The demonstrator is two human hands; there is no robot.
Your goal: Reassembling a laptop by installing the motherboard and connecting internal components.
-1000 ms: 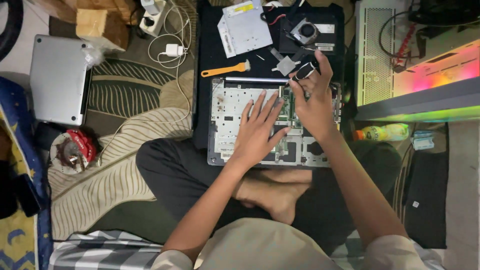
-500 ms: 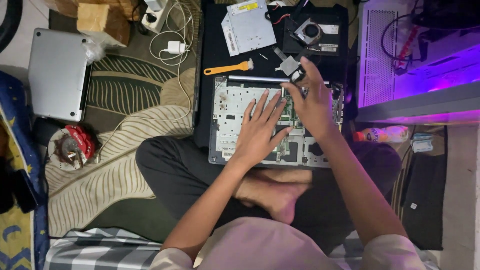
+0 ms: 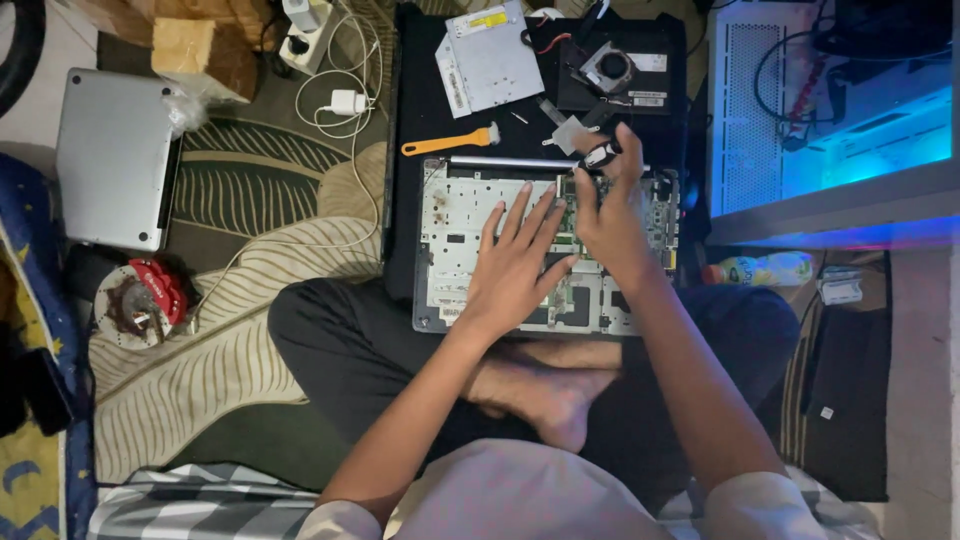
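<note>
An opened laptop chassis (image 3: 455, 250) lies on my lap, its pale inner frame and green circuit board exposed. My left hand (image 3: 515, 265) rests flat on its middle with the fingers spread, holding nothing. My right hand (image 3: 612, 215) hovers over the board at the upper right of the chassis. Its fingers pinch a small black tool with a pale tip (image 3: 600, 155). The tool's working end is hidden behind my fingers.
On the black mat (image 3: 420, 100) beyond the chassis lie an orange-handled brush (image 3: 450, 142), a silver optical drive (image 3: 490, 57), a cooling fan (image 3: 610, 70) and small metal parts. A silver laptop (image 3: 115, 155) and a white charger (image 3: 345, 102) sit left. A lit computer case (image 3: 830, 110) stands right.
My right hand has stayed on the small tool over the board, shifting slightly. The glow from the case at the right went from multicoloured to purple to blue.
</note>
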